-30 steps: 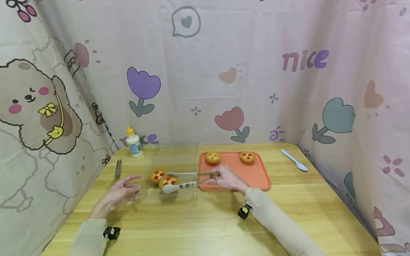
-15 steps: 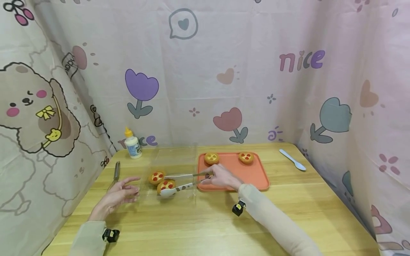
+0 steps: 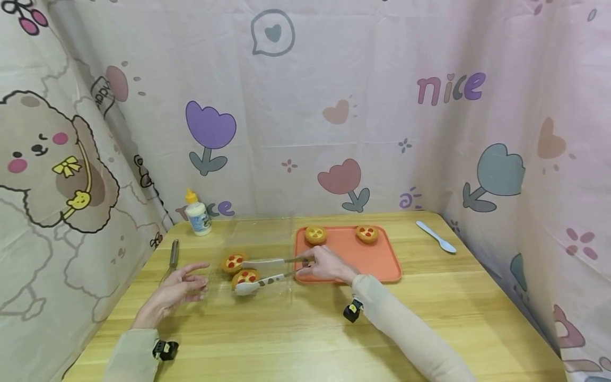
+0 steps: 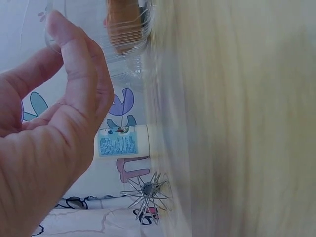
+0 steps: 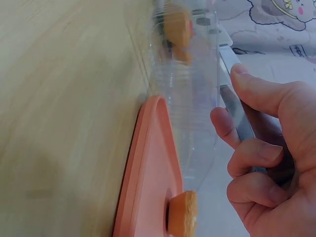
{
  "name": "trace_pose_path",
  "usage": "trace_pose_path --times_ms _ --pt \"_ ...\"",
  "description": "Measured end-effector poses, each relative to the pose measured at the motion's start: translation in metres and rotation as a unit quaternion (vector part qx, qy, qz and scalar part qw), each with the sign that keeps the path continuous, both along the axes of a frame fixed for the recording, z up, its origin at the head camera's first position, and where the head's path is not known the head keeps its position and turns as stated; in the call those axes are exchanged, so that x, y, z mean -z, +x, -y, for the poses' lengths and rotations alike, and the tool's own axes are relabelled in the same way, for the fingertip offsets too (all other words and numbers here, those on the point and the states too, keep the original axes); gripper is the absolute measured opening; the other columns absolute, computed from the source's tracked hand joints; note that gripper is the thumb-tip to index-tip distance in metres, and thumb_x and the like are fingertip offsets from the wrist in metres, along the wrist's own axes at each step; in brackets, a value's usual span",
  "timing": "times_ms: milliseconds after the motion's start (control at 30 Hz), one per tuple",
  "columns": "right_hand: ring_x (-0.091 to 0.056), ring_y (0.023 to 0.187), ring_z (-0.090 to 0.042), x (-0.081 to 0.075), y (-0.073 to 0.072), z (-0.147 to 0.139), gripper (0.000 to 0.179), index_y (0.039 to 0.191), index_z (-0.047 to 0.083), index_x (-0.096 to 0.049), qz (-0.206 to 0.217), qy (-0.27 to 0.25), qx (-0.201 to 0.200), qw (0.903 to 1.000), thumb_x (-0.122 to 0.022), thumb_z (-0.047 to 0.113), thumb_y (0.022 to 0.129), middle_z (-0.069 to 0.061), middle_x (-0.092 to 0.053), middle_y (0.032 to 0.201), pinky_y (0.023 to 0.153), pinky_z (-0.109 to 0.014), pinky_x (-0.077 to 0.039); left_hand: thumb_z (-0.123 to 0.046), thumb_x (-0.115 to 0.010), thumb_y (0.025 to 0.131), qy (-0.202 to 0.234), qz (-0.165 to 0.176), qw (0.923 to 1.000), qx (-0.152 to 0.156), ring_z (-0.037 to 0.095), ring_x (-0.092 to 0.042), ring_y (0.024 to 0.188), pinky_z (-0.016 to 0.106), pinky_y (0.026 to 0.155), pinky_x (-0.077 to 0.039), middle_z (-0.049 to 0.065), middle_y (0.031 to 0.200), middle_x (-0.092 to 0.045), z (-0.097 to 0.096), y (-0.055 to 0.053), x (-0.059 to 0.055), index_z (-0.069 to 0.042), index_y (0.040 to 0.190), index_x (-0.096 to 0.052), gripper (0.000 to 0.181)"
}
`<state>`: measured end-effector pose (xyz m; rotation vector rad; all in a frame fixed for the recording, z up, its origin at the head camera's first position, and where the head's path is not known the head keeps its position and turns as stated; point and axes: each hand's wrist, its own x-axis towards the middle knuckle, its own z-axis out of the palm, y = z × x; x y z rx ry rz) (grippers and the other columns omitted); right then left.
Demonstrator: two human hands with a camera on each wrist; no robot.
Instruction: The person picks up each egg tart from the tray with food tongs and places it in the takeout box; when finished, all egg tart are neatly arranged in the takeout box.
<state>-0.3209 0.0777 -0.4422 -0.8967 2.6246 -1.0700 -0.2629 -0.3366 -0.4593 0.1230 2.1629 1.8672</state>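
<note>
My right hand grips a pair of tongs with metal arms and pale ends, its fingers curled round them in the right wrist view. The tongs reach left into a clear plastic container. Inside lie two small pizza-like tarts with red pieces on top. At the front tart, one tong end overlaps its near side and the other lies behind it. The back tart sits close beside it. My left hand holds nothing, its fingers loosely bent at the container's left side; a fingertip overlaps the clear rim in the left wrist view.
Right of the container lies an orange tray carrying a plain-topped tart and a red-topped one. A glue-like bottle and a whisk stand left. A pale blue spoon lies far right.
The tong ends and the front tart have shifted slightly left and nearer the front of the container. My right hand has moved a little left. The left hand has stayed nearly still.
</note>
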Motion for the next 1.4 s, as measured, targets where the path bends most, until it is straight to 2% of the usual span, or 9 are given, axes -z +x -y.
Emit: trace_pose_path --times_ms 67,133,300,467,633,733,967,1100,1400 --pt "-0.062 0.081 -0.012 0.001 -0.001 -0.003 0.040 0.122 0.015 -0.071 0.006 -0.009 0.001 0.9999 -0.077 0.030 0.086 0.009 -0.071 0.092 0.067 -0.025 -0.048 -0.011 -0.062 0.097 0.001 0.000 1.0000 -0.002 0.019 -0.067 0.088 0.035 0.077 -0.061 0.009 0.098 -0.066 0.000 -0.001 0.000 0.004 0.152 -0.019 0.071" --pt "-0.062 0.082 -0.013 -0.001 0.000 -0.006 0.039 0.121 0.015 -0.071 0.010 -0.013 0.003 0.9999 -0.077 0.030 0.086 0.010 -0.071 0.093 0.066 -0.025 -0.048 -0.011 -0.062 0.097 0.002 -0.001 1.0000 -0.002 0.019 -0.067 0.088 0.035 0.078 -0.061 0.009 0.098 -0.066 0.000 -0.001 0.000 0.003 0.152 -0.020 0.070" --pt "-0.054 0.069 -0.009 -0.007 -0.001 -0.013 0.034 0.119 0.022 -0.073 0.010 -0.004 -0.003 0.9999 -0.076 0.033 0.087 0.011 -0.071 0.093 0.057 -0.023 -0.041 -0.012 -0.062 0.097 0.001 -0.005 1.0000 0.001 0.020 -0.067 0.088 0.036 0.078 -0.061 0.008 0.098 -0.065 0.000 0.000 0.001 0.003 0.151 -0.023 0.069" --pt "-0.045 0.058 -0.008 -0.012 -0.002 -0.019 0.030 0.117 0.029 -0.072 0.011 0.008 -0.009 0.9999 -0.074 0.034 0.088 0.001 -0.072 0.088 0.051 -0.023 -0.036 -0.012 -0.062 0.097 -0.004 -0.005 1.0000 0.001 0.020 -0.067 0.088 0.037 0.079 -0.061 0.009 0.098 -0.066 0.000 0.000 0.001 0.003 0.151 -0.022 0.069" --pt "-0.031 0.047 -0.009 -0.014 -0.002 -0.021 0.029 0.119 0.028 -0.072 0.006 0.017 -0.007 0.9998 -0.072 0.030 0.090 -0.010 -0.071 0.080 0.045 -0.022 -0.027 -0.013 -0.061 0.097 -0.008 -0.004 1.0000 -0.001 0.020 -0.067 0.090 0.037 0.081 -0.061 0.010 0.101 -0.064 -0.001 -0.002 0.000 0.003 0.152 -0.020 0.070" --pt "-0.027 0.046 -0.009 -0.014 -0.001 -0.020 0.028 0.117 0.028 -0.072 0.004 0.018 -0.004 0.9998 -0.072 0.030 0.090 -0.009 -0.072 0.079 0.043 -0.022 -0.025 -0.012 -0.061 0.097 -0.008 -0.003 1.0000 -0.004 0.021 -0.067 0.090 0.038 0.082 -0.061 0.011 0.102 -0.064 -0.001 -0.001 0.000 0.003 0.152 -0.021 0.070" --pt "-0.048 0.059 -0.007 -0.006 -0.001 -0.012 0.028 0.115 0.022 -0.075 0.013 0.003 -0.002 0.9999 -0.074 0.032 0.089 0.013 -0.072 0.092 0.051 -0.022 -0.036 -0.012 -0.061 0.097 -0.006 0.000 1.0000 -0.004 0.021 -0.067 0.090 0.037 0.081 -0.061 0.010 0.102 -0.064 -0.001 -0.002 0.000 0.003 0.151 -0.022 0.068" --pt "-0.057 0.069 -0.008 -0.005 0.000 -0.009 0.030 0.117 0.019 -0.074 0.014 -0.003 0.000 0.9999 -0.073 0.030 0.089 0.014 -0.071 0.092 0.059 -0.024 -0.045 -0.012 -0.061 0.097 -0.003 0.001 1.0000 -0.003 0.020 -0.067 0.090 0.036 0.081 -0.061 0.009 0.101 -0.064 -0.001 -0.002 0.001 0.004 0.152 -0.020 0.070" --pt "-0.057 0.067 -0.003 -0.004 0.002 -0.012 0.037 0.123 0.021 -0.071 0.015 -0.016 -0.002 0.9998 -0.074 0.032 0.088 0.012 -0.071 0.091 0.060 -0.022 -0.047 -0.012 -0.062 0.097 0.011 0.005 0.9999 0.001 0.019 -0.068 0.088 0.035 0.080 -0.061 0.007 0.099 -0.066 -0.001 0.000 -0.001 -0.001 0.149 -0.028 0.064"
